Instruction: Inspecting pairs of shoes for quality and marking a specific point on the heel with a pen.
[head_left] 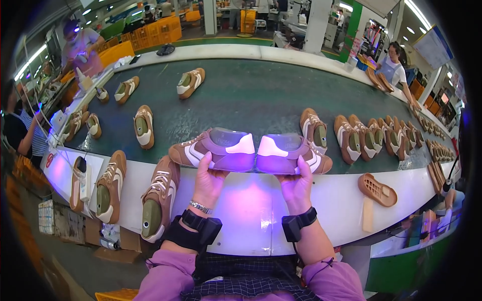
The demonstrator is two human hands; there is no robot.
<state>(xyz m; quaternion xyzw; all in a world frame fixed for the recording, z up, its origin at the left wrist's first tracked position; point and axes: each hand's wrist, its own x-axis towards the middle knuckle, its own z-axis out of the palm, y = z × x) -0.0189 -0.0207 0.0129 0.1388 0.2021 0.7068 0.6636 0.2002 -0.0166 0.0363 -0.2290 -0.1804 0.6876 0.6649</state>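
Note:
Two brown sneakers with white stripes and white heel patches are held up heel to heel over the white table edge (pixel 341 200). My left hand (pixel 208 175) grips the left sneaker (pixel 216 150), thumb on its side and the other fingers beneath. In the same way my right hand (pixel 297 183) is closed on the right sneaker (pixel 288 153). The heels nearly touch, and the toes point outward. Purple light falls on the heels and the tabletop below. Close to my left forearm stands a laced brown sneaker (pixel 159 195) with a green insert.
A green conveyor belt (pixel 241 90) carries scattered sneakers at left and a row of sneakers (pixel 371 133) at right. A tan shoe sole (pixel 376 190) lies on the table at right. Co-workers stand at the far left (pixel 83 47) and far right (pixel 394 70).

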